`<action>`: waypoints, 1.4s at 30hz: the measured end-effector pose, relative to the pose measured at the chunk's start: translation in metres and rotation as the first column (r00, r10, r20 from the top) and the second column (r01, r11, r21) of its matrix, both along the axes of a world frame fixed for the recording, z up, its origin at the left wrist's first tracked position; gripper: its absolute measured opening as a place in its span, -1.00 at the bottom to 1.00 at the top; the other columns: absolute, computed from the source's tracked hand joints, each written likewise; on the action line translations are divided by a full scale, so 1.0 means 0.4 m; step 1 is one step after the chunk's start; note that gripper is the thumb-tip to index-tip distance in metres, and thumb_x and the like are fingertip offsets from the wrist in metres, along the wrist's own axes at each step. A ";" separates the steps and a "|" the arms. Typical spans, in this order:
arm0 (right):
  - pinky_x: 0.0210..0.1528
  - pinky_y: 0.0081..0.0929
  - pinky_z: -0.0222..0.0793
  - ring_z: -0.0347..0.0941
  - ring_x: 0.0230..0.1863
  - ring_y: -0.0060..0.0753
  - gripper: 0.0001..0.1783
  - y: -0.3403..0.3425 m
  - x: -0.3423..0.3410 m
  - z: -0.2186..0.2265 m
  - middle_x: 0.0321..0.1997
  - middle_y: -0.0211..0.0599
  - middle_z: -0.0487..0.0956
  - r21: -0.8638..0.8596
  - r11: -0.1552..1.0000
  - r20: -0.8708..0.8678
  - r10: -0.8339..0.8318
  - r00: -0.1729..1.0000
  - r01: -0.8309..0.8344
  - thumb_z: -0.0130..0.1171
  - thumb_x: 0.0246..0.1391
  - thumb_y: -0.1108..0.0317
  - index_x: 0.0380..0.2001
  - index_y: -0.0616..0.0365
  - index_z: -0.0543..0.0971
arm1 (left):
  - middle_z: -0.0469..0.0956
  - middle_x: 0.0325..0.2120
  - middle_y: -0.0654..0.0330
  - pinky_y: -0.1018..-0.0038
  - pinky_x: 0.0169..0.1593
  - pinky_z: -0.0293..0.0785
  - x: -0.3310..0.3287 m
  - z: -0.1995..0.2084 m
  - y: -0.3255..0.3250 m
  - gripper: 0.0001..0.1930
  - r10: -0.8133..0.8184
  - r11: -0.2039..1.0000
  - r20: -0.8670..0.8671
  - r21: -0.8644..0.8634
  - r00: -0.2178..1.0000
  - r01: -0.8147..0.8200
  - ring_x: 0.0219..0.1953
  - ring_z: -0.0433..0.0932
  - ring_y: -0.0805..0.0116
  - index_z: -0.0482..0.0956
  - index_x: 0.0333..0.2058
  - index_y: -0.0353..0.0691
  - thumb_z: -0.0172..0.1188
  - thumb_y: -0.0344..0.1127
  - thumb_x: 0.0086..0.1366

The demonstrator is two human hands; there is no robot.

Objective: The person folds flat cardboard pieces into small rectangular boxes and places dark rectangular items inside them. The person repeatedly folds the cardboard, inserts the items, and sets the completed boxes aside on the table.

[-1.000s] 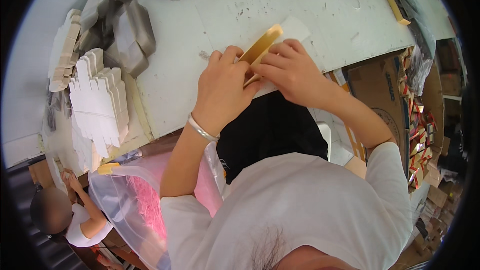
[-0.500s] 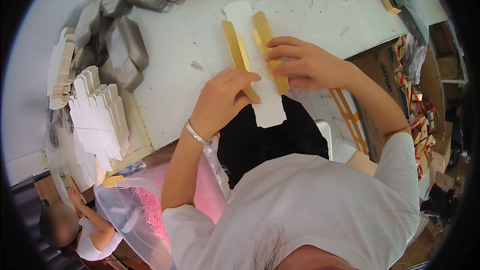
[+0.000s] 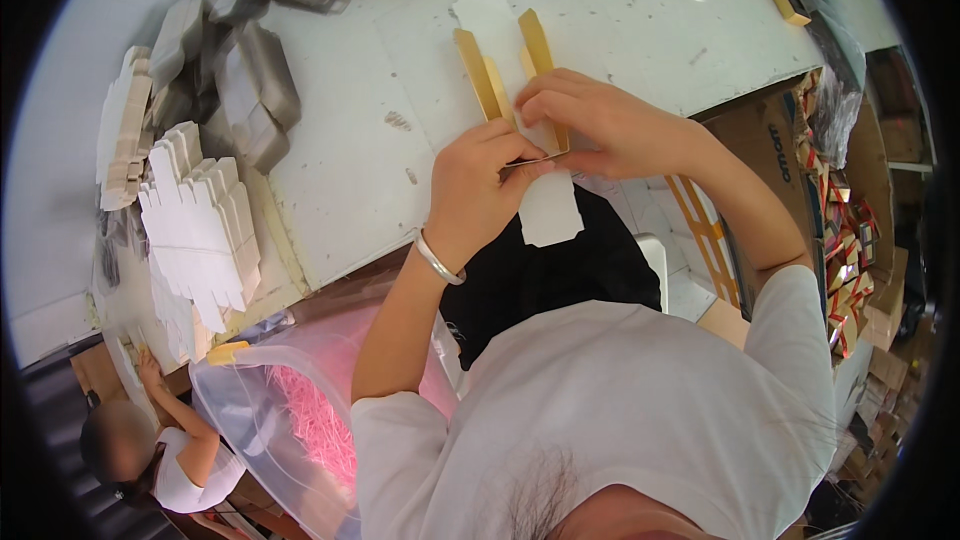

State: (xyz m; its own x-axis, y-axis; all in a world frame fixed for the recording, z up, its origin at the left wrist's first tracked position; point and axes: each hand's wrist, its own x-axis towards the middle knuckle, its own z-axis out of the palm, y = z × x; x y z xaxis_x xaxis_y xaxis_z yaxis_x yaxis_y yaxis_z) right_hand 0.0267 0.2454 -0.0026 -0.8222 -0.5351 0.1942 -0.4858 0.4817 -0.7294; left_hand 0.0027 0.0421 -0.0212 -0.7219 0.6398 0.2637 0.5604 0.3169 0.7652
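Note:
A long paperboard box blank [image 3: 551,215], white with gold side walls, lies on the table's front edge, its white near flap reaching over my lap. Both gold walls stand up along the white base. My left hand [image 3: 482,178] is closed at the near end, thumb and fingers pinching a thin folded edge between the walls. My right hand [image 3: 610,128] bends around the near part of the right gold wall [image 3: 536,40], its thumb and fingers pressed on the corner there. The left gold wall [image 3: 478,72] rises beyond my left fingers. The pinched corner is partly hidden by my fingers.
Stacked flat white blanks [image 3: 195,230] and plastic-wrapped bundles [image 3: 255,100] crowd the table's left. A clear bin [image 3: 245,410] of pink shredded paper stands below. At right are a carton [image 3: 765,155] and small red-and-gold packages [image 3: 845,240]. Another person [image 3: 190,460] works at lower left.
My left hand has moved right and slightly up, from the left wall's near end to the middle. A near edge now stands folded between the walls, and my right hand has closed in on it.

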 end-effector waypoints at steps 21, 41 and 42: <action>-0.47 -0.60 0.27 0.35 -0.51 -0.52 -0.66 -0.079 0.088 -0.089 -0.32 -0.29 0.49 -0.565 0.689 0.231 -0.396 0.889 0.454 0.17 0.02 0.62 -0.10 0.17 0.43 | 0.57 -0.20 0.07 0.38 -0.24 0.45 -0.001 0.027 -0.021 -0.66 -0.070 0.997 0.286 0.045 0.956 0.060 -0.30 0.60 0.16 0.21 -0.02 -0.23 0.08 -0.33 0.31; -0.37 -0.29 0.35 0.41 -0.35 -0.21 -0.72 -0.066 0.066 -0.058 -0.24 -0.26 0.45 0.072 0.928 -0.515 -0.279 0.811 0.365 0.17 -0.33 0.61 -0.40 0.16 0.54 | 0.54 -0.36 0.19 0.45 -0.43 0.45 0.046 -0.009 0.018 -0.94 0.237 0.968 -0.408 0.023 0.882 -0.250 -0.52 0.50 0.22 0.53 -0.44 -0.27 0.23 -0.46 0.11; -0.37 -0.29 0.35 0.41 -0.35 -0.20 -0.74 -0.067 0.065 -0.053 -0.28 -0.27 0.44 0.116 0.928 -0.467 -0.262 0.844 0.353 0.17 -0.31 0.60 -0.42 0.16 0.53 | 0.54 -0.41 0.20 0.43 -0.44 0.45 0.050 -0.008 0.011 -0.95 0.236 0.968 -0.390 0.018 0.890 -0.249 -0.51 0.50 0.18 0.54 -0.46 -0.27 0.23 -0.46 0.10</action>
